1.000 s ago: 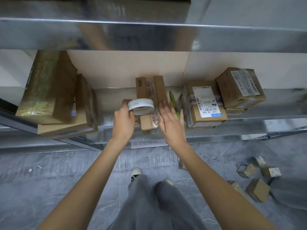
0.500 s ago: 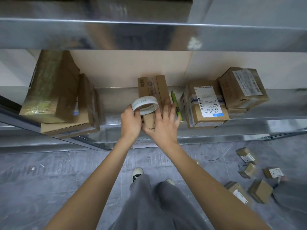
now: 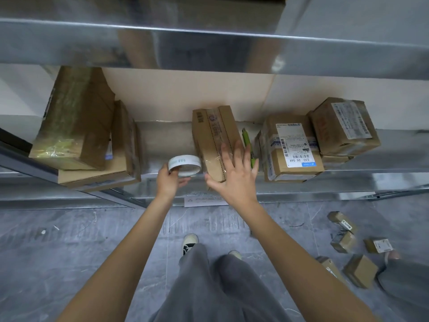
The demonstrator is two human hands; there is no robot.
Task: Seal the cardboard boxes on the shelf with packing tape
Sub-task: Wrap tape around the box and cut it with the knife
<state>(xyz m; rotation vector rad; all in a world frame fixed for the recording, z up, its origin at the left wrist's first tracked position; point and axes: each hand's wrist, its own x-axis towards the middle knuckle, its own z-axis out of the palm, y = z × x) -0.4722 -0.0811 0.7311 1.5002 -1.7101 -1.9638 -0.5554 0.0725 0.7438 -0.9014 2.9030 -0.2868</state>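
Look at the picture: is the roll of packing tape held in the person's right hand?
No, the left hand grips the tape roll, while the right hand lies spread and flat on the narrow box.

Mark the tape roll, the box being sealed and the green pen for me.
tape roll (image 3: 184,161): head view, on the white outer band of the roll.
box being sealed (image 3: 214,133): head view, on the taped top face.
green pen (image 3: 246,139): head view, on the upper barrel, right of the box.
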